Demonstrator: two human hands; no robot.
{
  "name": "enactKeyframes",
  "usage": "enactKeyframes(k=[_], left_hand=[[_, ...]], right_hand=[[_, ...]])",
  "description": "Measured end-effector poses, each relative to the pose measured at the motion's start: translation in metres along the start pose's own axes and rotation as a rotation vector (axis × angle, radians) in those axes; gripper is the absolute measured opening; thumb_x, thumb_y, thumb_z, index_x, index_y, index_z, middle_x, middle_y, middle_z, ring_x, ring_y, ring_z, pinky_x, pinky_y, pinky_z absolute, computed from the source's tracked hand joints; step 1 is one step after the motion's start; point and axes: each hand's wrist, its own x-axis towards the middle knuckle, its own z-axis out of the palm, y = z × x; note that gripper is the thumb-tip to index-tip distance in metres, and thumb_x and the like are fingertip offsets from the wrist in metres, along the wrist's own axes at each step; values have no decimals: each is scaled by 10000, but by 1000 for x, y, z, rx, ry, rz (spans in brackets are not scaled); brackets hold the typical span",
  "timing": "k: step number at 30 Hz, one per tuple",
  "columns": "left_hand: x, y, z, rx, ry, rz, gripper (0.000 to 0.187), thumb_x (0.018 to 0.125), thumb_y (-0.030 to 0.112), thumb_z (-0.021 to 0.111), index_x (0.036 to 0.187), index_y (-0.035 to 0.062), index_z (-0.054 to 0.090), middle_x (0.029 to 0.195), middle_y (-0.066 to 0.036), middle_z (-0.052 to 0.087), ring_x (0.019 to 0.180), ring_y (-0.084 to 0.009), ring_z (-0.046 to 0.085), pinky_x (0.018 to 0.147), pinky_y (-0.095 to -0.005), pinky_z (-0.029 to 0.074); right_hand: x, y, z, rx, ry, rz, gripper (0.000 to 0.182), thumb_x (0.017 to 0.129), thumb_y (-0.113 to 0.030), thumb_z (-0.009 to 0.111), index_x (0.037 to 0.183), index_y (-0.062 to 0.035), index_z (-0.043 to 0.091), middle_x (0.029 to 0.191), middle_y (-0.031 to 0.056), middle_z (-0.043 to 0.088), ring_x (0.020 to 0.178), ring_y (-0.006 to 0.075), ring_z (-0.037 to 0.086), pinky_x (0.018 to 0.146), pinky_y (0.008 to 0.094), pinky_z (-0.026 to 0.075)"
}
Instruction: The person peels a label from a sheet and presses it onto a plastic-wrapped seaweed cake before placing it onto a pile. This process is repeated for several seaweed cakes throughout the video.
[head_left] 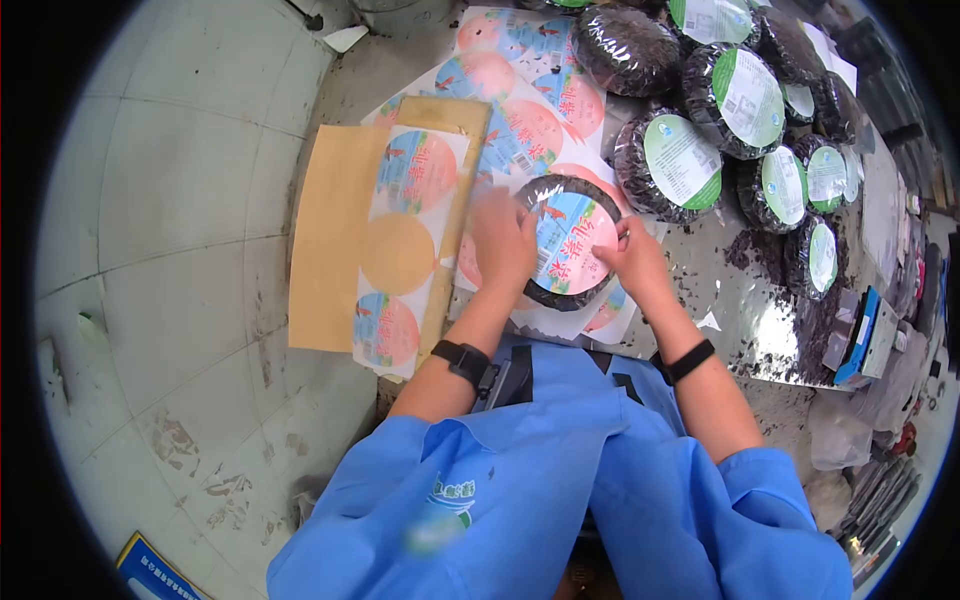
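Note:
A round, plastic-wrapped dried seaweed cake [547, 187] lies in front of me on the label sheets. On its top is a pink and blue round label [560, 235], leaving a dark ring of the cake around it. My right hand [637, 262] grips the cake's right edge, thumb over the label and fingers curled at the rim. At the left edge is my left hand [503, 240], blurred by motion, with its fingertips close to the label. Whether those fingers hold anything cannot be made out.
Left of the cake, a label strip [414, 175] with one bare backing circle lies on brown card [335, 240]. Several wrapped seaweed cakes with green-white labels [683, 160] are piled at the back right. Dark crumbs litter the metal table [745, 335]; a blue box [868, 338] stands at its right edge.

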Motion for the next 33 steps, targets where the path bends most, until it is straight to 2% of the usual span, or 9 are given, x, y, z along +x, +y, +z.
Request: enactKeyframes(k=[5, 12, 16, 18, 20, 23, 25, 29, 33], left_hand=[[-9, -19, 4, -3, 68, -77, 492, 750, 154, 696, 1152, 2, 456, 1264, -238, 443, 1182, -392, 429, 991, -418, 355], [-28, -39, -31, -268, -499, -120, 1180, 517, 271, 864, 1416, -38, 166, 1355, -245, 356, 1278, -360, 346, 1073, -411, 283], [-36, -37, -104, -552, -784, -421, 969, 636, 215, 805, 1418, 38, 262, 1291, -162, 465, 1199, -307, 452, 1018, -403, 348], [-52, -73, -130, -89, -576, -139, 665, 721, 168, 737, 1304, 43, 442, 1198, -151, 526, 1105, -304, 509, 964, -396, 389], [-64, -120, -146, -48, -66, -401, 422, 797, 102, 657, 1189, 24, 520, 1133, -135, 549, 1024, -261, 551, 856, -372, 454], [-82, -163, -166, 392, 204, -504, 303, 823, 94, 586, 1099, -18, 533, 1066, -185, 552, 1041, -344, 517, 905, -411, 408], [-113, -195, -155, 400, 172, -690, 240, 832, 76, 551, 1048, -29, 535, 1023, -192, 549, 1014, -353, 518, 882, -417, 414], [-126, -208, -136, 292, 204, -918, 166, 835, 49, 523, 978, -34, 540, 981, -203, 543, 961, -353, 527, 852, -407, 421], [-127, -195, -147, 412, 174, -871, 162, 863, 64, 457, 950, -35, 552, 933, -202, 557, 886, -353, 544, 806, -415, 429]], right_hand=[[4, 35, 8, -146, -39, 256, 581, 712, -347, 768, 1085, 13, 507, 886, 162, 659, 821, 264, 649, 702, 361, 498], [7, 49, 30, 724, -161, 24, 886, 683, -283, 799, 1362, 24, 319, 1250, 169, 505, 1130, 220, 507, 947, 316, 419], [23, 7, -7, 581, -440, -88, 952, 613, -322, 840, 1367, -18, 345, 1288, 191, 482, 1214, 268, 454, 1025, 350, 349], [53, -51, -57, 315, -405, -316, 946, 598, -348, 842, 1354, -21, 377, 1301, 215, 475, 1232, 303, 447, 1044, 362, 330], [109, -97, -118, 116, -38, -663, 915, 598, -325, 835, 1338, -10, 399, 1298, 198, 489, 1221, 298, 461, 1037, 353, 340], [187, -171, -237, 975, 104, -472, 719, 787, -281, 659, 1346, 50, 351, 1301, 171, 445, 1164, 248, 504, 953, 374, 409], [230, -198, -254, 798, 409, -450, 789, 802, -341, 647, 1383, 45, 278, 1334, 178, 410, 1133, 263, 525, 945, 360, 411], [305, -240, -205, -658, 305, -878, 961, 588, -203, 835, 1385, -59, 316, 1462, 191, 274, 1319, 295, 344, 1044, 373, 332], [390, -279, -168, -1066, 71, -1106, 993, 544, -183, 838, 1389, -94, 323, 1474, 154, 271, 1313, 313, 351, 1066, 408, 313]])
